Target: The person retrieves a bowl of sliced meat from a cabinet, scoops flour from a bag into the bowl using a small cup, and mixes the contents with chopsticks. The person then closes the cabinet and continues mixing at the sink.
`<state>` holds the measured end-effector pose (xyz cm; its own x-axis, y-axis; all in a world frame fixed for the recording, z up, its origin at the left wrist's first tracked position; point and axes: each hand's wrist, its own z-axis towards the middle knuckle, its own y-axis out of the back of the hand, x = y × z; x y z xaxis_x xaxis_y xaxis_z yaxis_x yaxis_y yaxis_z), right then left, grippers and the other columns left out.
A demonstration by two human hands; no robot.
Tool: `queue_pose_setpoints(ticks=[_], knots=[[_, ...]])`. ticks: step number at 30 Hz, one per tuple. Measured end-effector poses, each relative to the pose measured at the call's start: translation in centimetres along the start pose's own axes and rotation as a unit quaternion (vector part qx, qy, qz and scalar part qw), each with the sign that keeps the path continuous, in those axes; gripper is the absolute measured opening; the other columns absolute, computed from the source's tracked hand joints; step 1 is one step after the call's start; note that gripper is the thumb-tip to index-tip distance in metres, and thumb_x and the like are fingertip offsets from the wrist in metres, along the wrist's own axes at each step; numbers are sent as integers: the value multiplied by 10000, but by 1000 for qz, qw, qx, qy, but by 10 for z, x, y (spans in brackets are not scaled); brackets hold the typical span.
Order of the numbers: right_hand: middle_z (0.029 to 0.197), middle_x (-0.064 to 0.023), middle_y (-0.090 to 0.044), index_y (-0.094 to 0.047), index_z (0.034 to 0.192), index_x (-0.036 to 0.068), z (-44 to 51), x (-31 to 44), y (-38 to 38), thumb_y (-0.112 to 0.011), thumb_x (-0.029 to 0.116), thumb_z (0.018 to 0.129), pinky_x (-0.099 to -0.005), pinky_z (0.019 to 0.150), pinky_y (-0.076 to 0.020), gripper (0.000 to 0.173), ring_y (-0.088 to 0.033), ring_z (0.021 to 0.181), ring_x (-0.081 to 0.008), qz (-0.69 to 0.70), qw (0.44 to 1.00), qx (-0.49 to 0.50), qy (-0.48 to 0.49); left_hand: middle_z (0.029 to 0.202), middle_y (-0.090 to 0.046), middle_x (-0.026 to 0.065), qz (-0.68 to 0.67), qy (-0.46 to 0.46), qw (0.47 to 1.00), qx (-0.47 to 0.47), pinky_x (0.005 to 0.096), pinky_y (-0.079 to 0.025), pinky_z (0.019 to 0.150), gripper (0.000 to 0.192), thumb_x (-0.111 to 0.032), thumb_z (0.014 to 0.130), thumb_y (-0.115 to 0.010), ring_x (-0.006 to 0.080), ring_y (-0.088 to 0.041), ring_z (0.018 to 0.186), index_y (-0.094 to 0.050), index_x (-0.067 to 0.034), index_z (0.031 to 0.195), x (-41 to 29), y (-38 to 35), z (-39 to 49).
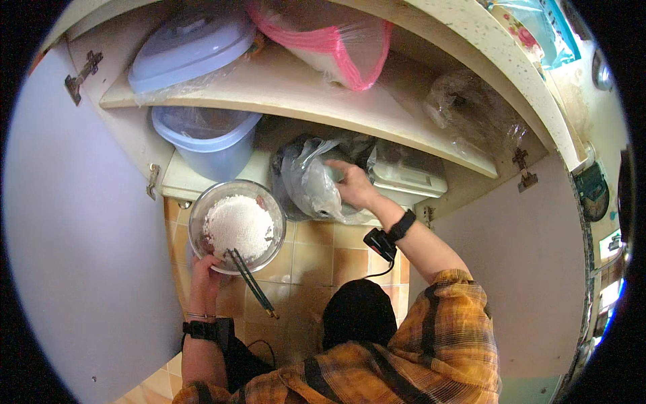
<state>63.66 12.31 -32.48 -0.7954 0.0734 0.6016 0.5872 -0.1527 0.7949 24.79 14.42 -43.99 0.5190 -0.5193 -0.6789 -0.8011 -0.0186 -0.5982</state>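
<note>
My left hand (206, 266) grips the near rim of a round metal bowl (194, 222). White powder (237, 224) is heaped in the bowl, with something reddish showing at its edge. A pair of dark chopsticks (252, 285) leans out over the near rim. On the lower level of the cupboard, my right hand (353, 184) reaches into the mouth of a clear plastic bag (308, 182), fingers bent against it. Whether those fingers grip anything is hidden by the bag's folds. Just right of the hand lies a whitish flat box-shaped device (406, 177).
A light-blue plastic bucket (217, 151) stands behind the bowl. The upper shelf (303, 106) holds a blue lid (194, 50), pink-edged plastic bags (348, 55) and crumpled clear plastic (469, 106). Open cupboard doors flank me, left (86, 227) and right (515, 252). Tiled floor (313, 262) lies below.
</note>
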Motion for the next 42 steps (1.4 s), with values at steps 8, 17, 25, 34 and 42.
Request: queue_pose_setpoints(ticks=[8,17,25,34,42], knots=[[940,-228,-620,-490,1232,47,42,0,-15,-610,96,726,-394,816,-475,522,-586,930,-369,-241,965,75,68,875,-587,81,7,4,1000,27,295,-514,495,448,23,639,-496,201,-596,677,-478,-44,1081,-5,-3,0],[940,-197,-641,-668,836,49,47,7,-34,-606,104,694,-385,779,-501,165,-623,892,-329,-406,891,139,148,1031,-528,99,7,4,998,64,344,-530,721,452,29,641,-483,247,-568,900,-468,-27,1089,-6,6,10],[966,-215,-634,-669,861,29,71,-27,-52,-547,213,768,-387,801,-483,240,-614,928,-327,-320,921,213,70,991,-520,88,-17,33,998,46,371,-521,763,376,27,646,-485,247,-565,894,-478,-44,1015,-5,9,12],[996,-163,-646,-685,899,73,80,-43,-65,-489,228,811,-379,795,-490,265,-628,906,-289,-442,878,155,96,960,-517,61,-2,55,998,18,355,-535,721,336,7,655,-494,225,-572,858,-478,-52,986,-4,16,9],[1039,-138,-635,-668,948,130,56,-6,-50,-555,364,770,-384,818,-472,316,-603,985,-285,-322,918,229,36,982,-600,104,23,17,996,90,402,-529,786,264,-108,737,-560,262,-597,882,-558,-37,991,-8,10,4]])
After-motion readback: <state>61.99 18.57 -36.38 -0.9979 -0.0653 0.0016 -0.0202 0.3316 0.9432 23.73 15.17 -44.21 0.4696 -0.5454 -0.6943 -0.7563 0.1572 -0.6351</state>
